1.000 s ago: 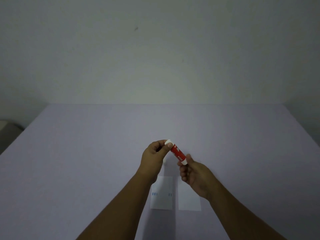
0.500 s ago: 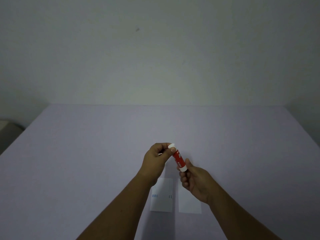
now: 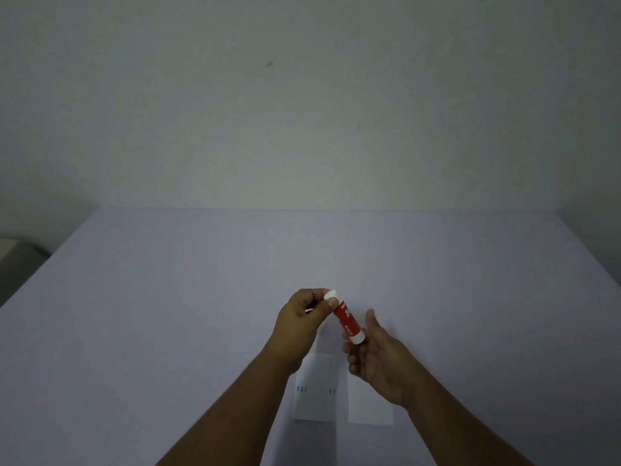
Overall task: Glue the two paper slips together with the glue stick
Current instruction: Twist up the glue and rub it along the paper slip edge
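Observation:
A red glue stick with white ends is held tilted above the table. My left hand pinches its white cap end between thumb and fingers. My right hand grips the lower white end with curled fingers, thumb raised beside the tube. Two white paper slips lie side by side on the table below my hands: the left slip, with small blue marks, and the plain right slip, partly hidden by my right wrist.
The lilac table spreads wide around the slips and ends at a pale wall. A dim object sits off the table's left edge.
Both hands and the glue stick have shifted slightly lower and the stick has turned more upright. My right thumb has lifted off the tube.

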Available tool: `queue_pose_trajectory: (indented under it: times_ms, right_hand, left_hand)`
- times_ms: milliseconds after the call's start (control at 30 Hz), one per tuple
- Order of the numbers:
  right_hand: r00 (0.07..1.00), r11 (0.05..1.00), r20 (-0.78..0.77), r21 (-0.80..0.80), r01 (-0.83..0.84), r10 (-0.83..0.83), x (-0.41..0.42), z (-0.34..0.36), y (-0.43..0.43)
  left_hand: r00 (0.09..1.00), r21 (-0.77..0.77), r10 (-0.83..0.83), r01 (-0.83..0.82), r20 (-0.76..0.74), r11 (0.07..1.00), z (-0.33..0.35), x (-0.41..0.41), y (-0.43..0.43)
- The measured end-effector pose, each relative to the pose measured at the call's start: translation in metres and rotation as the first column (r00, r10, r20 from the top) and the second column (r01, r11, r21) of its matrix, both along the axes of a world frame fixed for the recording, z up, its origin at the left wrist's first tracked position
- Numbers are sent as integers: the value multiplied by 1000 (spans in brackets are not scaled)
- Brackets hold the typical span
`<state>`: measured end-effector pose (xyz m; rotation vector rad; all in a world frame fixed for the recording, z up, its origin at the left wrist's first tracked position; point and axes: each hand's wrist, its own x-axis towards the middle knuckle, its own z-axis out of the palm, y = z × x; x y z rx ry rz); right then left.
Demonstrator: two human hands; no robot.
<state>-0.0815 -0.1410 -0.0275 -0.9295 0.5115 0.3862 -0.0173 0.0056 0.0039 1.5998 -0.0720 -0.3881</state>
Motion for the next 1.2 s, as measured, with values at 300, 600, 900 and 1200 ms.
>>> queue_pose_trajectory:
  times_ms: [300, 600, 900, 1200]
  right_hand:
    - [999, 999, -37, 2, 34, -34, 0, 1, 3]
    - [995, 989, 11, 109, 95, -97, -4, 5, 3]
    - [995, 993, 40, 73, 89, -92, -7, 6, 3]
    - [1000, 998, 21, 64, 7, -9, -7, 3, 4]
  left_hand:
    - [1000, -6, -16, 16, -1, 1000, 1, 1, 2]
    - [1000, -7, -3, 3, 5, 1000, 2, -1, 1]
    - [1000, 3, -13, 13, -11, 1000, 0, -6, 2]
    - [999, 18, -24, 25, -28, 1000, -2, -7, 7]
